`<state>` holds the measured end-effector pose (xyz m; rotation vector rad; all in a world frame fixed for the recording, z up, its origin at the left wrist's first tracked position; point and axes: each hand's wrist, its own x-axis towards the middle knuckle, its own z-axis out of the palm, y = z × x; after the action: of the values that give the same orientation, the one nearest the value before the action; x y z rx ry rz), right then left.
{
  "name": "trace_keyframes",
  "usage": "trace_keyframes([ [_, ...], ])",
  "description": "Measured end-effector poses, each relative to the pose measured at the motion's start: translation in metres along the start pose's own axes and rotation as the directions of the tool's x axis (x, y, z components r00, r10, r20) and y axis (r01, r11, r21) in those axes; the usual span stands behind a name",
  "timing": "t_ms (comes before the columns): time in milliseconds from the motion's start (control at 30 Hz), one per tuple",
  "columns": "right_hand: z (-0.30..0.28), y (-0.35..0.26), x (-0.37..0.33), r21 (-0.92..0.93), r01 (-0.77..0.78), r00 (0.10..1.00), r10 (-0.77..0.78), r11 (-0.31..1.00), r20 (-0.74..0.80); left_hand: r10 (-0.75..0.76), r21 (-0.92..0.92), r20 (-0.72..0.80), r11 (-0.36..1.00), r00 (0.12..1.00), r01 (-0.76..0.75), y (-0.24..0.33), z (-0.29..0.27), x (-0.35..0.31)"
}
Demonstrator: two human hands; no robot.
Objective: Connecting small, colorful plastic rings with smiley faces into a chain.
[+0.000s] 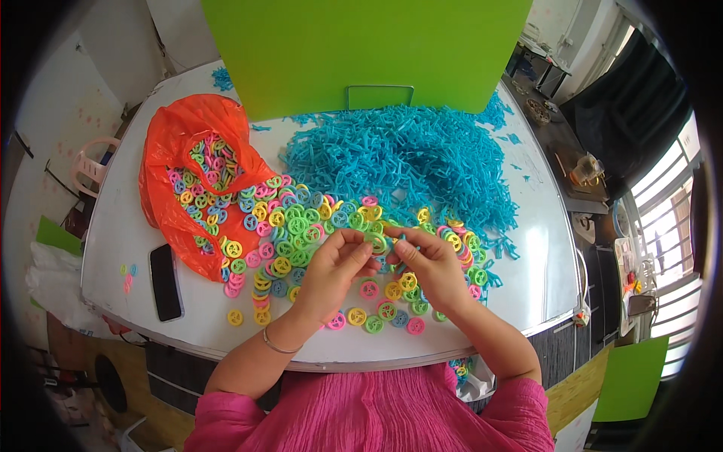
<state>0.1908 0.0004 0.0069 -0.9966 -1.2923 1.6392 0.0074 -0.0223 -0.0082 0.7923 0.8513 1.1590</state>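
Note:
Above the near middle of the table, my left hand pinches a light green plastic wheel between thumb and fingertips. My right hand is close beside it, its thumb and forefinger closed on a small blue plastic piece at the wheel's edge. Fingers partly cover both parts, so I cannot tell whether they are joined. Under and around my hands lie many spoked plastic wheels in green, yellow, pink and blue. Beyond them rises a large heap of thin blue plastic pieces.
At the left, a red plastic bag lies open with more wheels spilling out. A dark phone rests by the table's left edge. A bright green panel stands behind the blue heap. The white table's rounded edge runs close to my body.

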Motion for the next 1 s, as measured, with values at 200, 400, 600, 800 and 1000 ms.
trace_keyframes([
  [200, 0.007, 0.005, -0.004, -0.034, 0.07, 0.997, -0.07, 0.997, 0.015, 0.128, 0.174, -0.021, 0.977, 0.991, -0.123, 0.007, 0.007, -0.004],
  [400, 0.004, 0.009, -0.007, 0.068, 0.067, 0.996, -0.063, 0.995, -0.056, 0.099, 0.078, -0.037, 0.992, 0.994, -0.096, 0.008, 0.005, -0.005],
  [600, 0.007, 0.009, -0.01, -0.012, 0.049, 0.995, -0.049, 0.999, -0.083, 0.132, 0.141, -0.039, 0.982, 0.99, -0.125, 0.01, 0.006, -0.005],
  [800, 0.008, 0.009, -0.011, -0.013, 0.103, 0.989, -0.104, 0.995, -0.109, 0.192, 0.173, -0.075, 0.969, 0.979, -0.177, 0.006, 0.008, -0.006],
  [1000, 0.008, 0.004, -0.014, -0.104, 0.066, 0.994, -0.074, 0.992, -0.078, 0.314, 0.331, -0.028, 0.899, 0.949, -0.288, 0.001, 0.011, -0.012],
])
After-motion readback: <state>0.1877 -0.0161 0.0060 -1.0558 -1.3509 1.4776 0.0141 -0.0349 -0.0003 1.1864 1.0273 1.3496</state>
